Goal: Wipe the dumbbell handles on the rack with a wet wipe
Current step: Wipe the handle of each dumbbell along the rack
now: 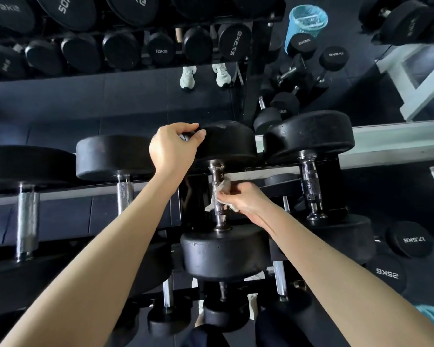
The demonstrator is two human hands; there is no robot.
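A black dumbbell lies on the top rail of the rack [258,175], with its chrome handle [217,176] running toward me. My right hand [246,200] holds a crumpled white wet wipe [219,194] wrapped against the middle of that handle. My left hand [173,149] grips the edge of the far weight head [228,144] of the same dumbbell, thumb on top. The near head [223,251] sits below my right wrist.
More dumbbells lie to either side, with chrome handles at left [124,191], far left [26,216] and right [311,184]. Lower tiers hold smaller dumbbells. A mirror behind reflects the rack, a blue bin [307,23] and a pair of shoes.
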